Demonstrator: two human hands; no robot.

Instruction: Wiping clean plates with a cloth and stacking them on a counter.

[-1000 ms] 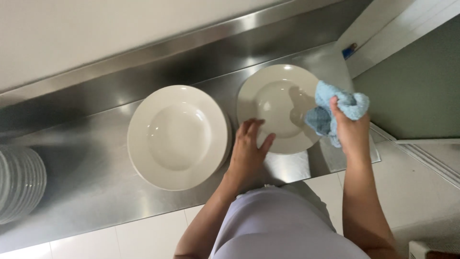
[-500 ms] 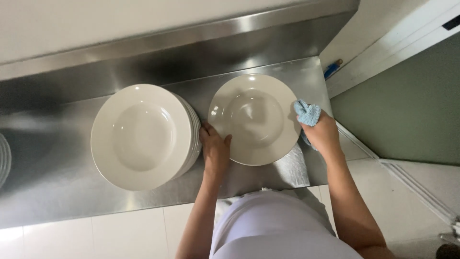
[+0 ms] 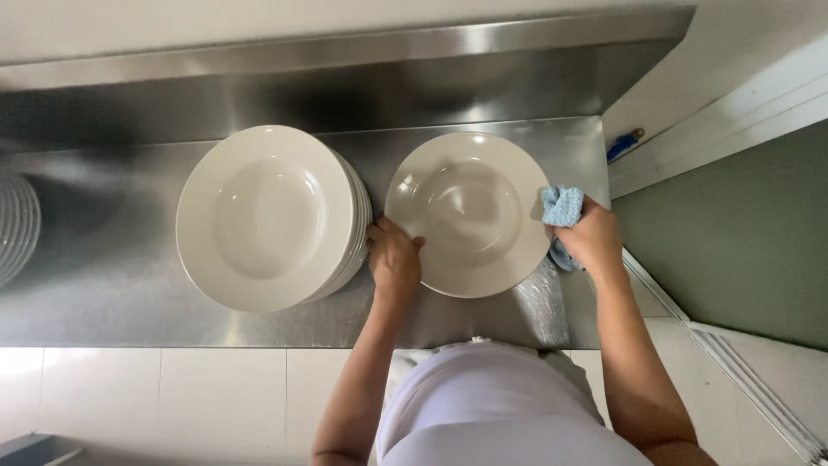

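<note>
Gripping the near-left rim of a cream soup plate (image 3: 470, 211), the left hand (image 3: 394, 259) is clamped on it, steadying it on the steel counter (image 3: 103, 298). Left of that grip stands a stack of matching plates (image 3: 267, 216). Across the plate, the right hand (image 3: 593, 237) is closed around a blue cloth (image 3: 561, 205) pressed to the right rim. By my judgement the wiping is midway; whether the stack is wiped I cannot tell.
</note>
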